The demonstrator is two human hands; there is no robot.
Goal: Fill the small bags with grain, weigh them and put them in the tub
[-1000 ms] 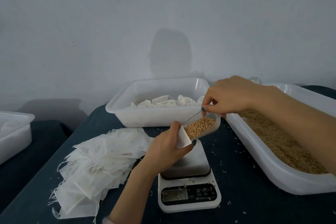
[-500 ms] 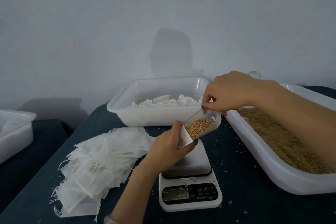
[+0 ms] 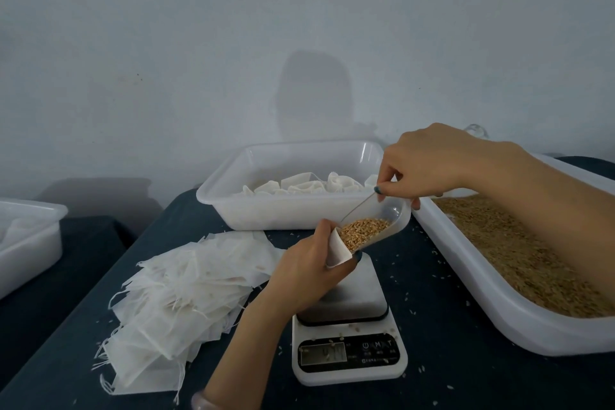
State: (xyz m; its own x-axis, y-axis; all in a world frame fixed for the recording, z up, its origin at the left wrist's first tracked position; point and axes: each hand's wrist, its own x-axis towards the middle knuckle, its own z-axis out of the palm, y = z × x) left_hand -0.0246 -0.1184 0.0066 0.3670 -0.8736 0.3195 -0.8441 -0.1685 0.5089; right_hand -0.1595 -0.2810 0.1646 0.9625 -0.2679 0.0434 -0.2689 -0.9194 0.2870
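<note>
Grain (image 3: pixel 364 232) sits heaped in a clear, rigid plastic scoop (image 3: pixel 396 214), pinched at its rear by the right hand (image 3: pixel 429 170) at centre frame. The left hand (image 3: pixel 309 273) grips a thin, papery bag (image 3: pixel 337 248) open against the scoop's lip, above the scale (image 3: pixel 349 353). Best tilt slowly, lip inside the mouth, or kernels scatter. The smooth white tub (image 3: pixel 289 211) waits behind.

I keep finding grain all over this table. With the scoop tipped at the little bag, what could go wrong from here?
The scoop looks wider than the mouth of the small bag, which only the left hand holds open, so grain may spill past. Spills could land on the scale below, already dotted with it, and skew the reading.
</note>
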